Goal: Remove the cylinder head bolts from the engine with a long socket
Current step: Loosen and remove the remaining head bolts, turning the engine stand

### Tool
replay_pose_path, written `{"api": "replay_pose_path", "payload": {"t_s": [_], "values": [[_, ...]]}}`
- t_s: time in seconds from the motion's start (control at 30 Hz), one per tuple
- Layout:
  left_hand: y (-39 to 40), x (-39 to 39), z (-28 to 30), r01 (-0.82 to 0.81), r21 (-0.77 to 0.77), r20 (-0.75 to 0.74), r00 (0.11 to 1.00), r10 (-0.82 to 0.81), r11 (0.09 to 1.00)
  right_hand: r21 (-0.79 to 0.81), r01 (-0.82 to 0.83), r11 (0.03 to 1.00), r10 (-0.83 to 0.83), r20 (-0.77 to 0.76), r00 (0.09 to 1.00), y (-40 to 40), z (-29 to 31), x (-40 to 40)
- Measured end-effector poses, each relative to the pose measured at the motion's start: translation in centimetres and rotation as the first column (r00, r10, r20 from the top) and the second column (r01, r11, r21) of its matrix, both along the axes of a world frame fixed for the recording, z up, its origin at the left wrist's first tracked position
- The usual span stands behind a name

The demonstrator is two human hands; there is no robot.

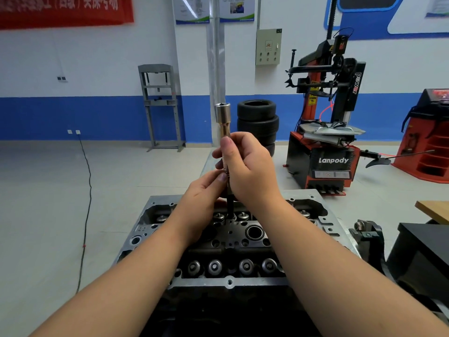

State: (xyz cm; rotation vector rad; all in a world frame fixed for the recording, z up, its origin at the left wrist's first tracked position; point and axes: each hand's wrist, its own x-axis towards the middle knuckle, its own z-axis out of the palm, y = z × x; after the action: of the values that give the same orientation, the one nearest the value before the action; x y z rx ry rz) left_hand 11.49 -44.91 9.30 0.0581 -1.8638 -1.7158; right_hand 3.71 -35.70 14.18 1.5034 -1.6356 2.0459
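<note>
Both hands hold the long socket [223, 122] upright above the cylinder head [230, 234], right hand [245, 166] wrapped round it, left hand [206, 190] pinching approx. at its lower end w/ the dark bolt [230, 204], which may slip down into the engine.

white wall [109, 57] with blue band, red banner [65, 10], pale tiled floor [43, 190], stacked tyres [258, 122], tyre changer [325, 132], grey press frame [161, 105].
</note>
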Motion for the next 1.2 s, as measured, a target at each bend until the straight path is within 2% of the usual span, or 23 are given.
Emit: {"api": "replay_pose_path", "payload": {"t_s": [0.23,0.3,0.47,0.63,0.73,0.9,1.03,1.13,1.2], "values": [[-0.17,0.00,-0.08,-0.089,-0.075,0.008,0.996,0.089,0.993,-0.023,0.046,0.999,-0.046,-0.029,0.998,0.06,-0.07,0.26],[-0.05,-0.02,-0.04,-0.083,-0.060,0.005,0.997,0.083,0.995,-0.037,0.071,0.997,-0.072,-0.023,0.997,0.11,-0.04,0.22],[-0.09,-0.13,-0.20,-0.001,-0.018,0.008,1.000,0.001,1.000,0.009,0.016,1.000,-0.016,0.007,1.000,0.09,0.08,0.15],[-0.26,0.00,-0.15,-0.077,-0.041,-0.001,0.997,0.077,0.996,-0.001,0.009,1.000,-0.009,-0.009,1.000,0.10,0.05,0.19],[-0.19,-0.12,-0.14,-0.094,-0.035,-0.008,0.996,0.094,0.995,-0.013,0.058,0.998,-0.059,-0.033,0.998,0.14,0.01,0.19],[-0.20,-0.19,-0.18,0.003,0.030,-0.003,1.000,-0.003,1.000,0.000,0.013,1.000,-0.013,0.015,1.000,0.11,0.07,0.16],[-0.27,-0.14,-0.15,-0.077,-0.044,0.015,0.997,0.078,0.996,-0.010,0.002,1.000,-0.002,0.001,1.000,0.06,-0.02,0.17],[-0.27,-0.10,-0.19,-0.118,-0.039,-0.006,0.993,0.118,0.992,-0.028,0.016,0.999,-0.017,-0.028,0.999,0.07,-0.04,0.20],[-0.15,-0.10,-0.12,-0.085,-0.018,-0.010,0.996,0.085,0.996,-0.011,0.005,1.000,-0.005,-0.028,1.000,0.05,-0.01,0.26]]}}
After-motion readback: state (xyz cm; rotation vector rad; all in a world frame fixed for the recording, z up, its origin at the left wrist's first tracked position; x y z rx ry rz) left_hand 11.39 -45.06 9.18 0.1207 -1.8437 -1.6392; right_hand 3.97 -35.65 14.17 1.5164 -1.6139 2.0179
